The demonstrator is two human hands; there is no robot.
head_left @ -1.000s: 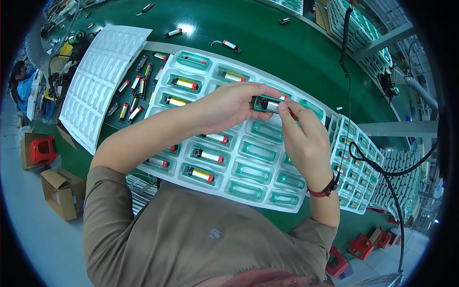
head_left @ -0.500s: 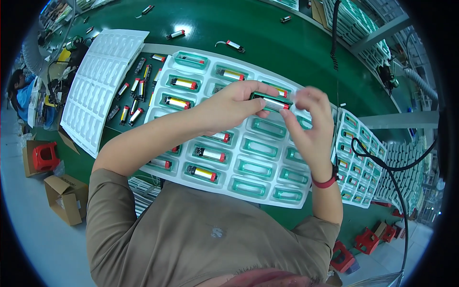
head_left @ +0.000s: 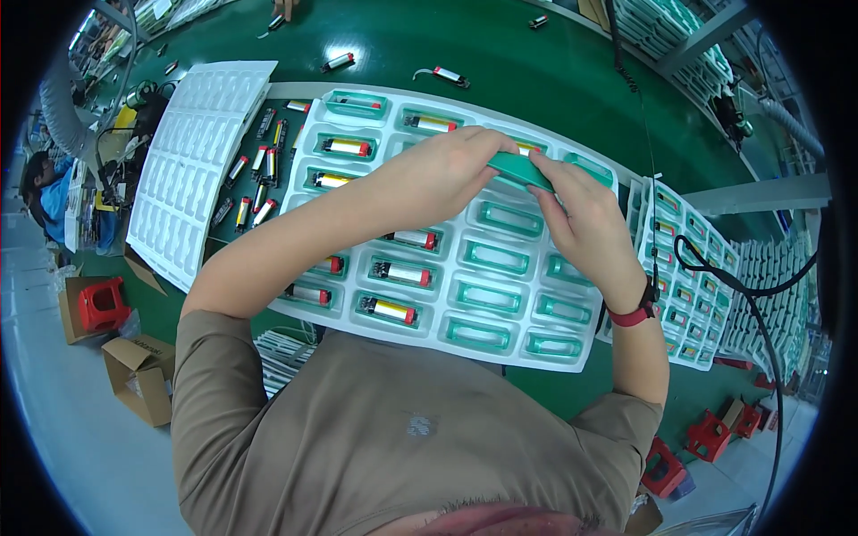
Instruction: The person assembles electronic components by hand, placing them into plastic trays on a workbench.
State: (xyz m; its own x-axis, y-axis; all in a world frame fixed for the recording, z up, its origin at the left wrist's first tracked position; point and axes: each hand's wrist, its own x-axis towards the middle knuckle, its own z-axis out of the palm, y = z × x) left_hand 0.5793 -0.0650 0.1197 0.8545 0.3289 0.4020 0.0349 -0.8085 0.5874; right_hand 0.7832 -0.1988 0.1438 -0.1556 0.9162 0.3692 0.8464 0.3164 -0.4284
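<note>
Over the upper right part of a white compartment tray (head_left: 454,250), both hands grip one slim green plastic case (head_left: 518,169). My left hand (head_left: 453,172) pinches its left end, fingers closed. At the other end, my right hand (head_left: 587,214) has its fingertips and thumb closed on it. The case's smooth green side shows, and the inside is hidden. Compartments on the tray's left hold green shells with small cylindrical battery units (head_left: 400,272) in them, red at one end. Green shells (head_left: 487,297) with no unit in them fill the compartments at the lower right.
Loose battery units (head_left: 259,161) lie left of the tray, beside a leaning white tray (head_left: 192,152). A few more (head_left: 450,77) lie on the green bench (head_left: 536,76). Another filled tray (head_left: 684,277) and a black cable (head_left: 760,291) are at right. Another person's hand (head_left: 284,7) reaches in at the top.
My right hand has come down onto the green case, which is now turned so its smooth side shows instead of the unit inside. Another person's hand has appeared at the top by a loose unit.
</note>
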